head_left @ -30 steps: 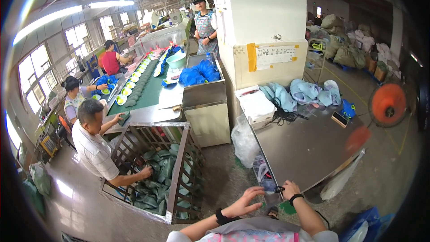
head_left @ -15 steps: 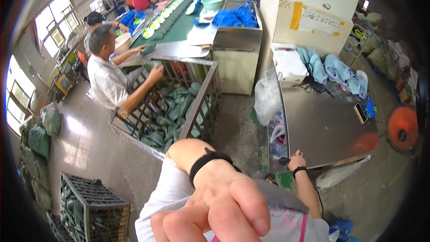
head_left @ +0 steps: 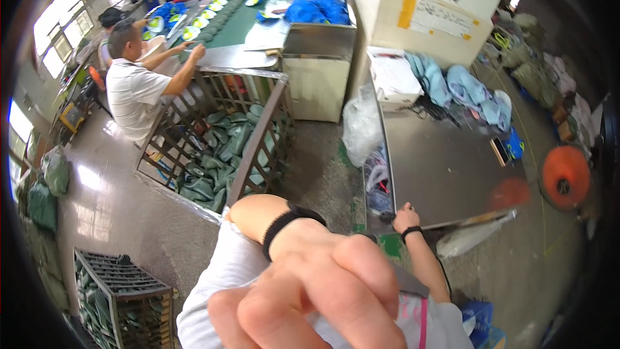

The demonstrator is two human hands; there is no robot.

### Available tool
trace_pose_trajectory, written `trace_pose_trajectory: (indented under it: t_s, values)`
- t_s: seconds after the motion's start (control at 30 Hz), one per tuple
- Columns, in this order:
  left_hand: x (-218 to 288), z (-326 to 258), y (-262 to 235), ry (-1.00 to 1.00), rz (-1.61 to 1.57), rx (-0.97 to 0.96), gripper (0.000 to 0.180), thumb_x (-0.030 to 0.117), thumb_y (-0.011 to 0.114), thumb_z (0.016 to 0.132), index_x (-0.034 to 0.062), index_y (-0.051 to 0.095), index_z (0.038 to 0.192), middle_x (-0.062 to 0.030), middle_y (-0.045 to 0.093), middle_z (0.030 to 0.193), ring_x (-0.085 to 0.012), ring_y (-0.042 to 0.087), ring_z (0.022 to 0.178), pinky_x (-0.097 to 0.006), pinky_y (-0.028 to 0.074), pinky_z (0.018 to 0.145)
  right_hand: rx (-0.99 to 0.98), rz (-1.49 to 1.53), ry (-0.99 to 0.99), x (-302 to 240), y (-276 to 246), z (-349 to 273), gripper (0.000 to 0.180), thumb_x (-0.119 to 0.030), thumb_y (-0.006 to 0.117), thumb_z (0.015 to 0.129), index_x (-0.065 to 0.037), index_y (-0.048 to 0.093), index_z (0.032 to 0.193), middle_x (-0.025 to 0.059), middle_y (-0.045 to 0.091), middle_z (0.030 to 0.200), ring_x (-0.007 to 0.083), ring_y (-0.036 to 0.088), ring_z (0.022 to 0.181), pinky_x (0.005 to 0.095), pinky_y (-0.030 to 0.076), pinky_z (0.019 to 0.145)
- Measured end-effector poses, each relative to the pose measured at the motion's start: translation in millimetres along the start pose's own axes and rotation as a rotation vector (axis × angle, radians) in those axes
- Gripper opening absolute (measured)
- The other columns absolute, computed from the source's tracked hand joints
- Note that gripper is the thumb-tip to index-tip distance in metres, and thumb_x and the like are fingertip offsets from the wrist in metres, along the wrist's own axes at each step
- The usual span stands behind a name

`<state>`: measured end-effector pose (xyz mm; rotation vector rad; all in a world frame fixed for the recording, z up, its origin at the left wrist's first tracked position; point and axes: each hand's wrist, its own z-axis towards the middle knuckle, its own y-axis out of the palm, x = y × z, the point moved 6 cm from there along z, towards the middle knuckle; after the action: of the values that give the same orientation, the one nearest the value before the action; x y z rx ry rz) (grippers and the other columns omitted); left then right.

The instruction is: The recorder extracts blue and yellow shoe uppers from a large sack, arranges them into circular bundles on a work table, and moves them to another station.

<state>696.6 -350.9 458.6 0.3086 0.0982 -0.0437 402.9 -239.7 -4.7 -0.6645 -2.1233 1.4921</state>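
My left hand [head_left: 310, 291] is raised close to the camera and looks very large, its fingers curled toward the lower edge. The fingertips are out of sight, so anything in them is hidden. A black band [head_left: 287, 226] circles that wrist. My right hand [head_left: 407, 218] is closed at the near left corner of a dark metal-topped table [head_left: 445, 181]. Beside its fingers sits a small black object [head_left: 387, 218]; whether it is gripped cannot be made out. A dark cord runs along the right forearm. Ahead on the left stands a metal crate [head_left: 258, 132] of green shoe lasts [head_left: 216, 155].
A co-worker [head_left: 135, 90] handles a green piece at a long green bench [head_left: 242, 29]. A second crate [head_left: 123, 291] stands at lower left. Light-blue cloth [head_left: 478, 94], a phone [head_left: 500, 152] and a white box [head_left: 394, 77] lie on the table. An orange fan [head_left: 566, 178] stands at right.
The view has shifted, so the scene sits further left and higher. The co-worker's hands have come together over the bench edge. My left hand stays raised; my right stays at the table corner.
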Motion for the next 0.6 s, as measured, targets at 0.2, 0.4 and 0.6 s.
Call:
trace_pose_trajectory:
  t_s: [0.2,0.4,0.6]
  values:
    - [-70,-72,-60,-0.431,0.426,-0.558,0.015,0.014,0.058,0.076,0.0095,0.047,0.085,-0.0068,0.052,0.085,-0.0253,0.056,0.076,-0.037,0.041,0.068,-0.065,-0.155,-0.054,-6,-3,8,0.030,-0.019,0.047,0.075,-0.002,0.066,0.092,0.0314,0.054,0.103,0.0379,0.058,0.087,0.0420,0.047,0.074]
    - [-10,-421,-214,-1.673,1.361,-1.576,0.037,0.032,0.059,0.072,0.0049,0.057,0.097,-0.0154,0.058,0.094,-0.0278,0.058,0.085,-0.043,0.046,0.069,-0.339,0.652,0.145,58,-26,51,0.020,-0.010,0.047,0.075,0.000,0.064,0.075,0.0201,0.062,0.067,0.0282,0.063,0.055,0.0413,0.051,0.054]
    - [110,-543,-171,-2.290,0.679,-0.942,0.037,0.037,0.056,0.075,0.0090,0.061,0.098,-0.0164,0.063,0.091,-0.0332,0.060,0.090,-0.040,0.046,0.079,-0.336,0.394,0.488,183,-79,128,0.020,-0.011,0.051,0.076,0.004,0.062,0.067,0.0135,0.061,0.056,0.0220,0.063,0.053,0.0352,0.051,0.051]
